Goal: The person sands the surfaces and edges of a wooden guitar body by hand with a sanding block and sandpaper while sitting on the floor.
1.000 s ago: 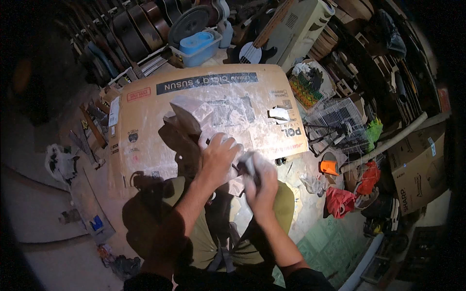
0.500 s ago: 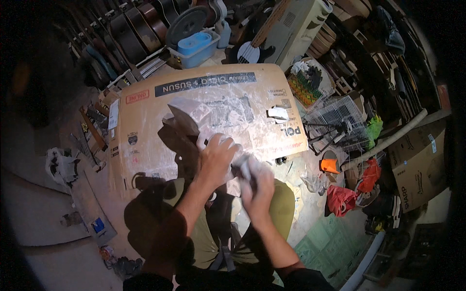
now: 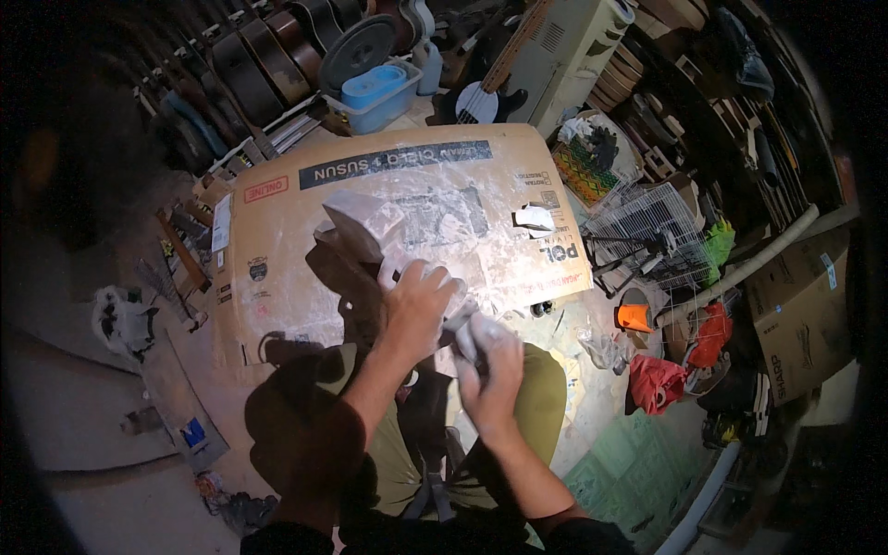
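Note:
My left hand (image 3: 421, 303) is closed around the narrow part of a dusty wooden piece (image 3: 365, 222). Its broad, blocky end points away to the far left, above the cardboard. Just right of it, my right hand (image 3: 490, 365) is closed on a small grey pad (image 3: 465, 342), possibly folded sandpaper, pressed to the near end of the piece. Pale dust coats both hands. My fingers partly hide the pad and the narrow part of the wood. Beneath lies a flat cardboard sheet (image 3: 296, 217), smeared with the same dust, over my knees' far side.
A crumpled white scrap (image 3: 534, 218) lies on the cardboard's right side. Beyond it stand a blue tub (image 3: 379, 106), a bass guitar (image 3: 481, 100) and several guitar bodies (image 3: 264, 60). To the right are a wire rack (image 3: 647, 227), an orange item (image 3: 635, 316) and a red bag (image 3: 657, 381).
My right hand has slid slightly nearer to me with the grey pad and looks less blurred. My left hand keeps its hold on the wood. The whole view has shifted a little.

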Action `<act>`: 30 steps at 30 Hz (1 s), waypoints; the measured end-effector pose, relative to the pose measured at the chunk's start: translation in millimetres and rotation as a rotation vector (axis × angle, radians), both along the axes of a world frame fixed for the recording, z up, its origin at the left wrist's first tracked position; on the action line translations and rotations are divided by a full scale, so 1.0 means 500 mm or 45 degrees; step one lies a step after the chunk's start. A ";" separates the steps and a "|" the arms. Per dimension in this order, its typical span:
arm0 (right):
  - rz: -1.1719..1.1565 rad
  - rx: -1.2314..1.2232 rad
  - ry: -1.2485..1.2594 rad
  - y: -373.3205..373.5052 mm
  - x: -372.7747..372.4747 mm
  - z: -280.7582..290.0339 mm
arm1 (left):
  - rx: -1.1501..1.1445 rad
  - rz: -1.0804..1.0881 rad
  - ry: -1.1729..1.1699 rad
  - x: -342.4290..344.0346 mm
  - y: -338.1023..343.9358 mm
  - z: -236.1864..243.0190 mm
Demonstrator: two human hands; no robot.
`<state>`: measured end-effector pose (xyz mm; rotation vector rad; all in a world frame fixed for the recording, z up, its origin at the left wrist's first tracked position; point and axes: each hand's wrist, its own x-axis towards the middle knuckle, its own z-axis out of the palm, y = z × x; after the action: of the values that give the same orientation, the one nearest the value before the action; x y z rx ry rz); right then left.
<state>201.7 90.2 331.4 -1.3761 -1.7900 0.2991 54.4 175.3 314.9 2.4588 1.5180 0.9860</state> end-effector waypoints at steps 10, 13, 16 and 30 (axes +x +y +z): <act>-0.190 -0.123 0.150 0.067 0.016 -0.018 | -0.017 -0.029 -0.073 0.004 -0.007 0.018; -0.123 -0.025 -0.059 0.031 0.002 -0.005 | -0.098 -0.007 -0.015 -0.004 -0.001 0.004; -0.038 0.055 -0.107 0.009 0.005 -0.002 | -0.006 -0.004 -0.010 -0.003 -0.006 0.006; -0.027 0.057 -0.103 0.010 -0.015 0.010 | -0.028 -0.030 -0.011 -0.010 -0.010 0.017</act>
<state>194.3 95.0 336.6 -1.3924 -1.8363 0.1933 49.5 170.2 323.4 2.4485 1.4854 0.9690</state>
